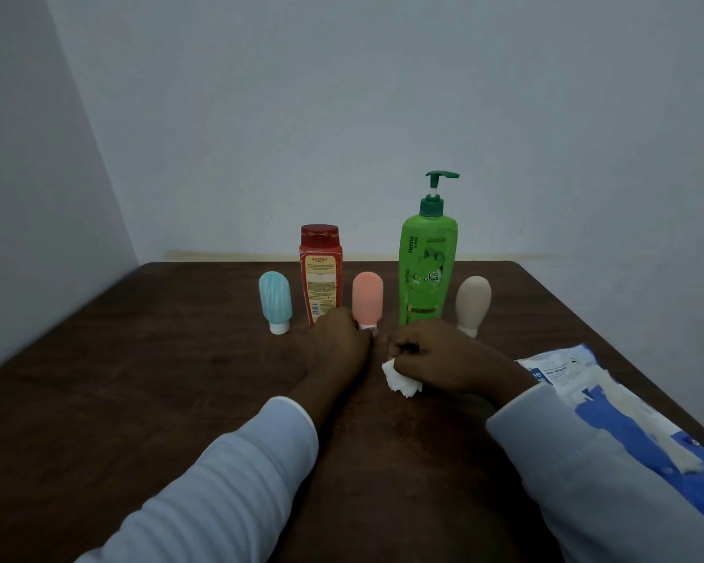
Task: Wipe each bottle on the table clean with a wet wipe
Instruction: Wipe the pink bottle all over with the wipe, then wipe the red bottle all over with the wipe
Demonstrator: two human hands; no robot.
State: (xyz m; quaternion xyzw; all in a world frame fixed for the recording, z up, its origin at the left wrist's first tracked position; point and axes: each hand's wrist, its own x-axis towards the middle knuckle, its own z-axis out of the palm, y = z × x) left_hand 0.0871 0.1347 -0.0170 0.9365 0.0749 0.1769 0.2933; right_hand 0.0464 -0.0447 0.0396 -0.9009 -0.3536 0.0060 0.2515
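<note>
Several bottles stand in a row on the dark wooden table [139,379]: a small blue squeeze bottle [275,299], a red bottle [320,270], a small pink squeeze bottle [367,296], a tall green pump bottle [426,262] and a small beige squeeze bottle [473,301]. My left hand [340,345] rests at the foot of the pink bottle, fingers at its white cap; whether it grips the cap I cannot tell. My right hand [435,357] is closed on a crumpled white wet wipe [399,381], just right of the left hand and in front of the green bottle.
A blue and white pack of wet wipes [610,412] lies at the table's right edge, close to my right sleeve. Pale walls stand close behind the table and along its left side.
</note>
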